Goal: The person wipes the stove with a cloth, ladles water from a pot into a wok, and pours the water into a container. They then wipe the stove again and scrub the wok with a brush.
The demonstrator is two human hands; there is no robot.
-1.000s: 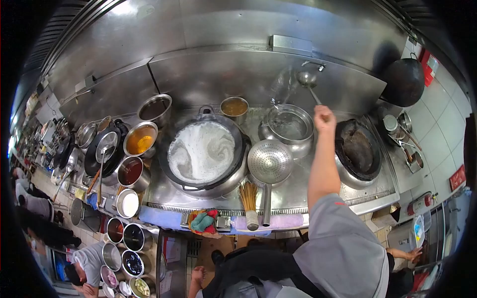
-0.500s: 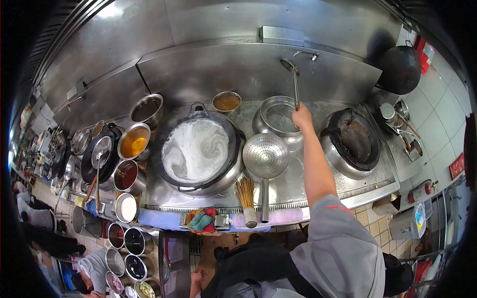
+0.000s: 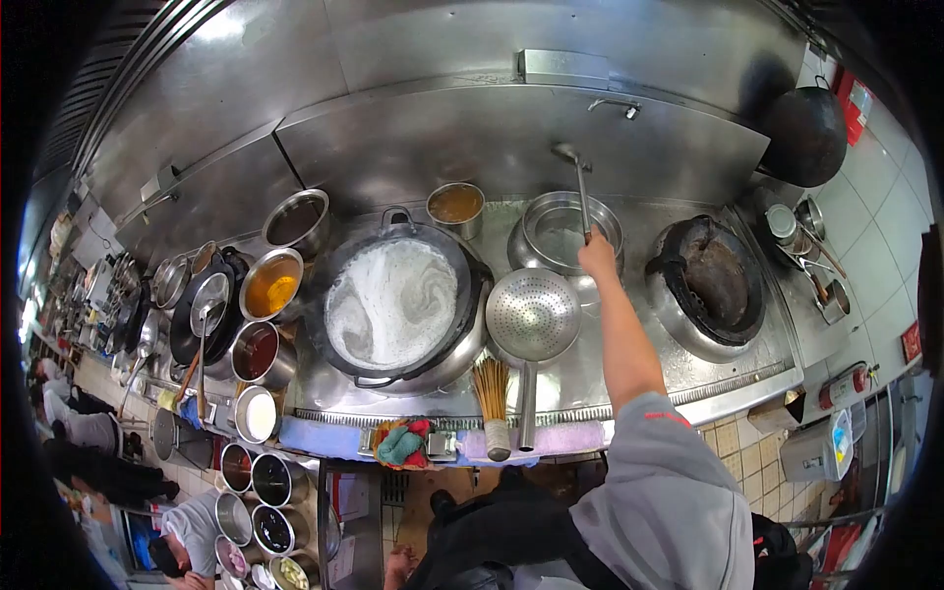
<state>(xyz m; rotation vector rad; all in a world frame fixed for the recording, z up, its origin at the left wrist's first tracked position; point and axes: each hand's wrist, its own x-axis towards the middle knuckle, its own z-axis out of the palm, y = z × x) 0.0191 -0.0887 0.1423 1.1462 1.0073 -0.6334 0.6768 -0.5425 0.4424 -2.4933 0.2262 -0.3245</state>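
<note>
My right hand (image 3: 598,254) is closed around the handle of a ladle (image 3: 584,197). The ladle's bowl points away from me, toward the back wall, above the far rim of a steel pot of water (image 3: 531,258). My left hand (image 3: 400,565) hangs low at the bottom edge of the view, away from the stove; its fingers are too small and blurred to read. Nearest my right forearm is a perforated strainer (image 3: 533,315) with its handle toward me. To the left, a large wok (image 3: 468,295) holds whitish, foamy liquid.
A bamboo brush (image 3: 492,393) and a bundled cloth (image 3: 401,444) lie along the front edge. At right stands a burner with a dark, charred wok (image 3: 713,285). A tap (image 3: 616,105) juts from the back wall. Pots of sauces line the left; another person (image 3: 192,536) is lower left.
The ladle's bowl has dropped and moved farther from the tap, still in my right hand. The whole view has shifted slightly, so the stove items appear a little farther right.
</note>
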